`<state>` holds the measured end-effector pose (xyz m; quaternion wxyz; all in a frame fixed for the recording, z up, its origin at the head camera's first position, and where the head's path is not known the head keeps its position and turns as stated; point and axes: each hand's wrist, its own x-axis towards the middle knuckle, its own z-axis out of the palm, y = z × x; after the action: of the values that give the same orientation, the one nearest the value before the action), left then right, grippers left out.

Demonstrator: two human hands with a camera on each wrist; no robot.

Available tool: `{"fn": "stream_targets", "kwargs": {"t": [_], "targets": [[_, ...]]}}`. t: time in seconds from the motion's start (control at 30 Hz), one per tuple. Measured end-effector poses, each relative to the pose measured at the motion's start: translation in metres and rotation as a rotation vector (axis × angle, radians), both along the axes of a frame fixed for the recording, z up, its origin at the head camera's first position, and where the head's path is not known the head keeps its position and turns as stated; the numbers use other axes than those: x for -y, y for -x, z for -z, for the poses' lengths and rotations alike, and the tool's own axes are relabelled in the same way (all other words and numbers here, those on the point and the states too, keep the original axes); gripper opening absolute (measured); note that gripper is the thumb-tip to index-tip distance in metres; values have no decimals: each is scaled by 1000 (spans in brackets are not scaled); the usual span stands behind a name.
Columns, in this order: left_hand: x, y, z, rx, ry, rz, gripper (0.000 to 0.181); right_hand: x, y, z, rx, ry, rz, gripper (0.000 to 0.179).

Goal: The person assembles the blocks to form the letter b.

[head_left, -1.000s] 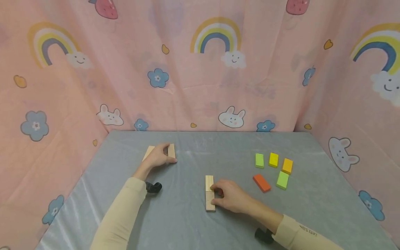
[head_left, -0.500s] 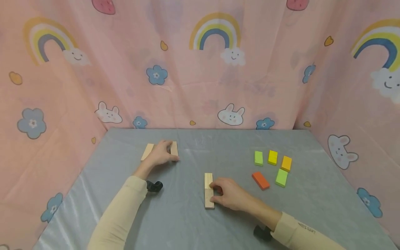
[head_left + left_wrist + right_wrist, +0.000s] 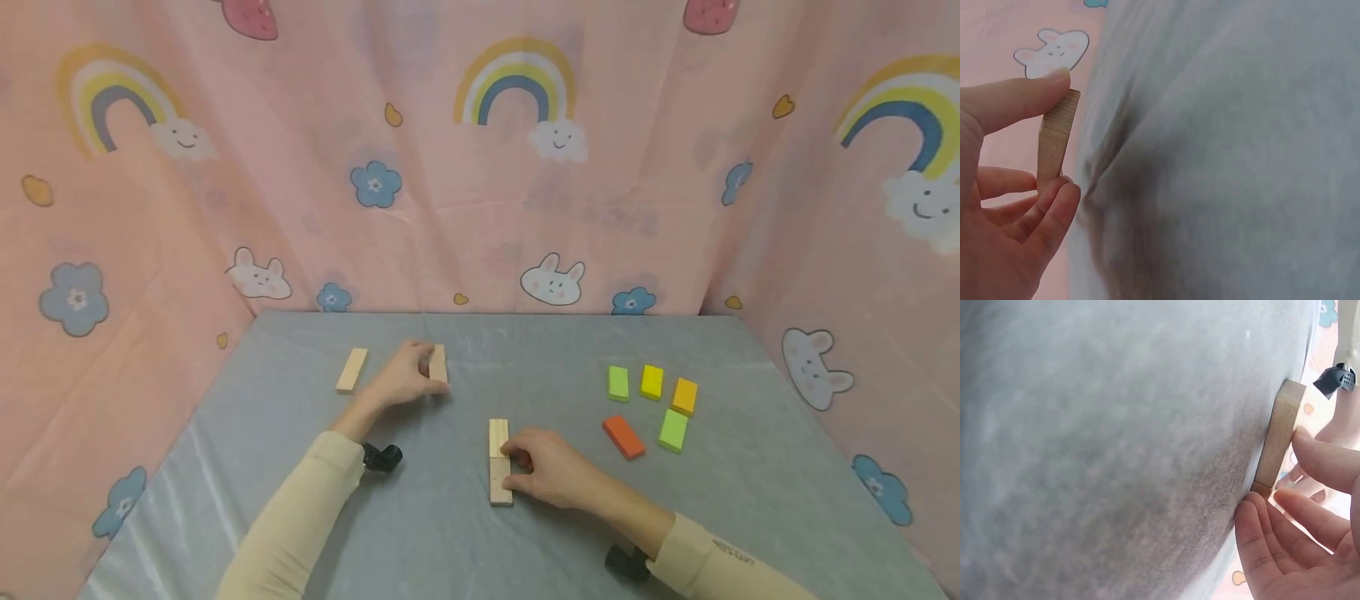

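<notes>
At the far middle-left of the grey cloth, my left hand [image 3: 403, 377] pinches a plain wooden block [image 3: 438, 363] between thumb and fingertips. The left wrist view shows that block [image 3: 1054, 147] held by its ends, thumb on one and fingers at the other. Two more plain blocks lie end to end in line near the centre, a far wooden block [image 3: 498, 435] and a near wooden block [image 3: 500, 493]. My right hand [image 3: 558, 471] holds the near one from the right, its thumb on the block's side and its fingertips around the joint. Another plain block [image 3: 352, 371] lies left of my left hand.
Coloured blocks lie at the right: a red-orange block [image 3: 623, 437], a yellow block [image 3: 652, 382], an orange block [image 3: 684, 397] and two green ones, the nearer green block [image 3: 672, 431] close to the orange. A pink printed curtain [image 3: 420, 242] encloses the table's back and sides.
My left hand has moved right with its wooden block, away from the plain block lying at the left, which now shows whole. My right hand and the two lined-up blocks keep their place.
</notes>
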<state>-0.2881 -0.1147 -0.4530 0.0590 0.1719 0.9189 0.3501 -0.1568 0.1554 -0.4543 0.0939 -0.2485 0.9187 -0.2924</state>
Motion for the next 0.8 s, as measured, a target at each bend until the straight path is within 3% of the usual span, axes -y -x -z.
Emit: {"fn": "stream_targets", "kwargs": {"t": [0.33, 0.8], "targets": [[-16, -5, 1, -34, -13, 17, 82, 2, -1, -3, -3, -5, 7, 35], [-40, -11, 2, -17, -35, 68, 80, 2, 1, -1, 48, -26, 23, 36]]}}
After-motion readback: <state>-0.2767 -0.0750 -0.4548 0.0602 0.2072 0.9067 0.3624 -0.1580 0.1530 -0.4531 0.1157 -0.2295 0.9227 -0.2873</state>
